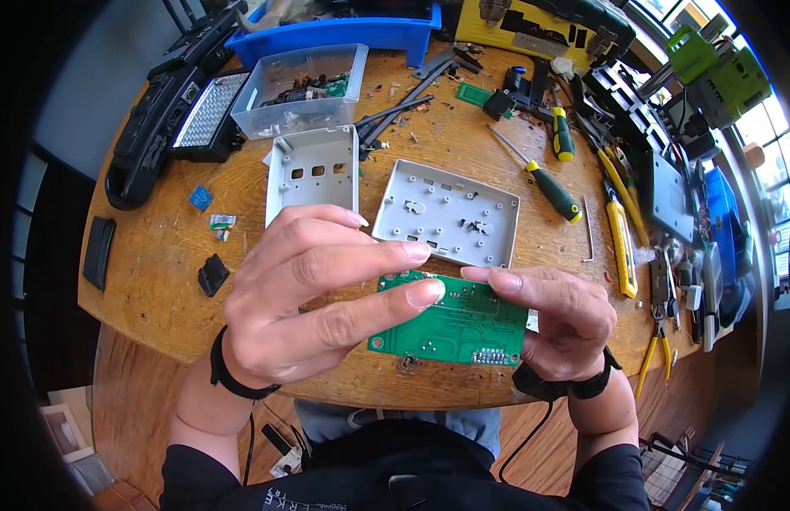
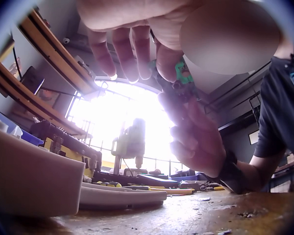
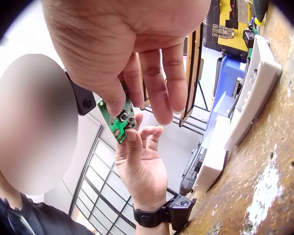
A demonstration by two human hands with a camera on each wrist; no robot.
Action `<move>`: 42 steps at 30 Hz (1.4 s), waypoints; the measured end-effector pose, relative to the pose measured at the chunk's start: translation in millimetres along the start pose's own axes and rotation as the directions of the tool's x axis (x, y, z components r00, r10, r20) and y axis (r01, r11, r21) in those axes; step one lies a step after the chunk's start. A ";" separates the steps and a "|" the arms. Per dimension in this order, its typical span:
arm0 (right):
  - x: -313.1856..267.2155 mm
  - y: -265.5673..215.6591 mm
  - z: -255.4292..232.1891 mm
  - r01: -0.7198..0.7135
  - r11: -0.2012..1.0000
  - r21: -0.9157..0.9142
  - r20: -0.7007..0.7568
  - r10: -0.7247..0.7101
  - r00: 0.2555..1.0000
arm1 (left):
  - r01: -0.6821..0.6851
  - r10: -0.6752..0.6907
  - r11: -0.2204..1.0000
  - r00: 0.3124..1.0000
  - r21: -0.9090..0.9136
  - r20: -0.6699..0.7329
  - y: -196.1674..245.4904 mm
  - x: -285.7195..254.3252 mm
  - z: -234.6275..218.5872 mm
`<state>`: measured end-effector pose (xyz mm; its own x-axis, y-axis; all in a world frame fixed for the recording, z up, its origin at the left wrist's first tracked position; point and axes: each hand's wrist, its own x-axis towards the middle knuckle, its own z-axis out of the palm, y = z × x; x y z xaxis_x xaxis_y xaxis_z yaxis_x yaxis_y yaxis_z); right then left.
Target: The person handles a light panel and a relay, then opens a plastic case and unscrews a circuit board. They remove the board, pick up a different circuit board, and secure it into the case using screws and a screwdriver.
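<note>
A green circuit board [image 1: 437, 328], its soldered face visible in the head view, is held above the table's front edge. My left hand [image 1: 301, 294] pinches its upper left part, fingertips on the soldered face; the right wrist view shows the left thumb on the component side of the board [image 3: 109, 117]. At the board's right end, my right hand [image 1: 569, 315] grips it between thumb and fingers. Behind the hands lie two grey plastic case halves, one on the left [image 1: 314, 183], one on the right [image 1: 450, 204], both with the inside facing up.
A clear bin [image 1: 301, 94] of parts and a blue bin [image 1: 344, 38] stand at the back left. Green-handled screwdrivers [image 1: 552, 192], a yellow cutter [image 1: 620, 247] and yellow-handled pliers [image 1: 656, 349] lie on the right. Small scraps dot the wooden table [image 1: 169, 281].
</note>
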<state>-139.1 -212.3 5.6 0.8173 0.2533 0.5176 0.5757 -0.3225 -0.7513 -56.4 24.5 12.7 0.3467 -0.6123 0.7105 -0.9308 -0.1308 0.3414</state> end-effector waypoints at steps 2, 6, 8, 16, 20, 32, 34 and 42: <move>-0.7 1.6 -3.1 0.031 0.999 -0.011 0.058 -0.030 0.998 | -0.029 0.029 0.999 0.999 0.013 -0.014 -0.8 0.2 -0.4; -4.2 0.6 0.5 0.003 1.000 0.016 0.042 -0.004 0.999 | -0.030 0.030 0.999 0.999 0.011 -0.017 -0.8 -1.2 -1.5; -4.8 0.0 3.7 -0.059 0.996 0.065 -0.037 0.061 0.997 | -0.024 0.024 1.000 0.999 -0.001 -0.022 -1.3 -1.9 -0.8; -3.4 2.2 4.8 -0.018 0.999 0.030 -0.053 0.020 0.998 | -0.056 0.056 0.998 0.995 0.006 -0.078 -3.5 -1.5 3.3; -3.8 1.2 0.5 0.007 1.000 -0.002 0.021 -0.007 1.000 | -0.058 0.057 0.998 0.995 -0.002 -0.081 -2.6 -1.5 3.1; -4.0 -0.7 -0.4 -0.031 0.999 -0.045 0.016 0.032 0.999 | 0.006 -0.007 1.000 0.999 -0.016 -0.033 0.5 -1.9 2.3; -3.3 -2.2 -0.8 -0.037 0.999 -0.040 0.018 0.038 0.999 | 0.008 -0.009 1.000 0.999 -0.029 -0.034 0.3 -1.9 2.6; -3.0 -2.0 -0.4 -0.046 0.997 -0.057 0.013 0.047 0.999 | 0.007 -0.008 0.999 0.999 -0.031 -0.036 -0.9 -2.7 3.8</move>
<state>-142.6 -212.7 5.7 0.8431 0.2498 0.4762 0.5377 -0.3852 -0.7500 -57.0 23.3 8.1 0.3584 -0.5830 0.7291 -0.9242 -0.1109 0.3655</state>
